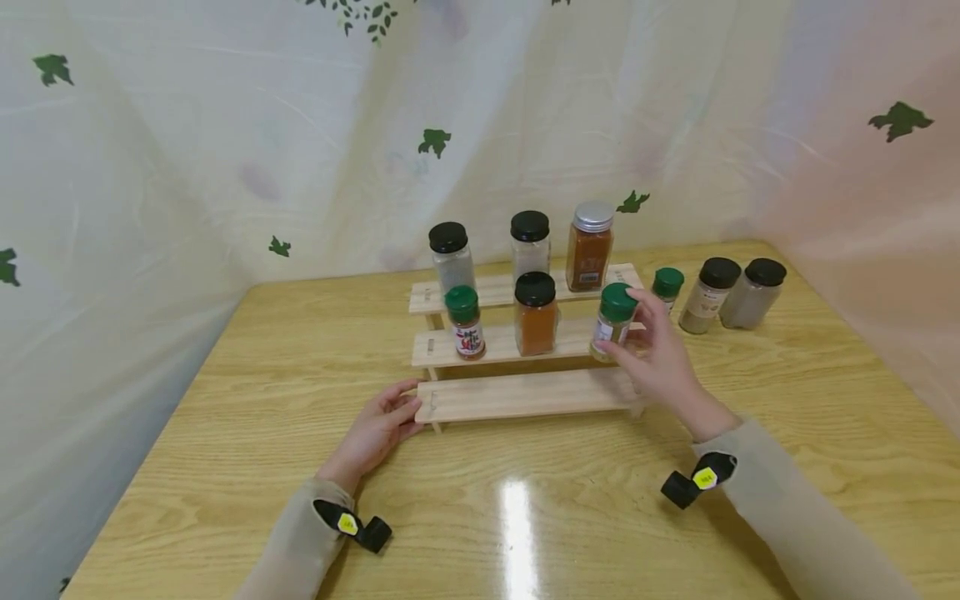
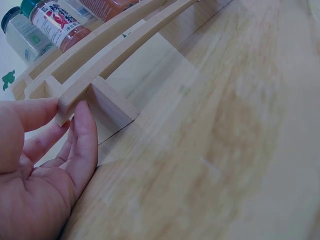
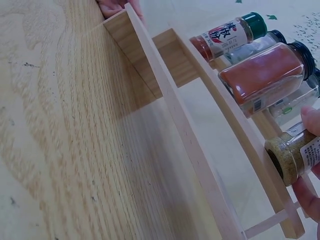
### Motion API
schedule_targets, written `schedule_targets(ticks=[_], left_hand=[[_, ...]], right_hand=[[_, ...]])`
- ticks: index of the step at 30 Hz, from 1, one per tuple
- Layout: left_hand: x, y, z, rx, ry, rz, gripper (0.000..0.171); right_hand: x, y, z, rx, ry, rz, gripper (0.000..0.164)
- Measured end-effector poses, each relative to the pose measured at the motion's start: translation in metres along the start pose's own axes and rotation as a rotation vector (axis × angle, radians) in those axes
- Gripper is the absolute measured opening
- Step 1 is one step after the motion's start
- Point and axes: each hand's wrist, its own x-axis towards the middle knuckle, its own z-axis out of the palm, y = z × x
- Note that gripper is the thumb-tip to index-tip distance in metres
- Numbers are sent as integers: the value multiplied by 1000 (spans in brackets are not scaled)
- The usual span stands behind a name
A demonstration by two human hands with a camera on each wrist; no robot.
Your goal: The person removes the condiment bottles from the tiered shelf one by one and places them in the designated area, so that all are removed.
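Note:
A three-tier wooden rack [image 1: 525, 396] stands on the table. My left hand [image 1: 381, 423] pinches the left end of its lowest shelf between thumb and fingers, as the left wrist view also shows. My right hand [image 1: 660, 354] grips a green-capped spice jar [image 1: 617, 308] at the right end of the middle shelf; in the right wrist view the jar's base is close over that shelf's edge. Left of it on the same shelf stand a black-capped jar of orange powder [image 1: 536, 321] and a green-capped jar of red powder [image 1: 467, 329].
The top shelf holds two black-capped jars [image 1: 453, 262] [image 1: 531, 250] and a silver-capped jar [image 1: 590, 254]. Right of the rack, on the table [image 1: 300, 358], stand a small green-capped jar [image 1: 667, 283] and two more black-capped jars [image 1: 707, 300] [image 1: 752, 296]. A patterned cloth [image 1: 225, 150] hangs behind.

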Motion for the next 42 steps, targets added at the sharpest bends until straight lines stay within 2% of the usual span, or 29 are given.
schedule_targets(ticks=[8,18,28,36,42], left_hand=[[0,0,2,-6,5,-3,49],[1,1,2,-3,14,-5,48],[0,1,3,-2,9,-8,49],[0,2,3,2,17,-13,49],[0,2,4,0,20,-13,48]], right_hand=[[-7,-2,-8,-34,-4,-34,77],[-11,-3,-22,-22,-17,-60,80],[-23,10,-34,-42,-43,-73,87],[-30,15,-45,-127,-63,-33,85],[-35,17,-52,-143,-82,36,82]])
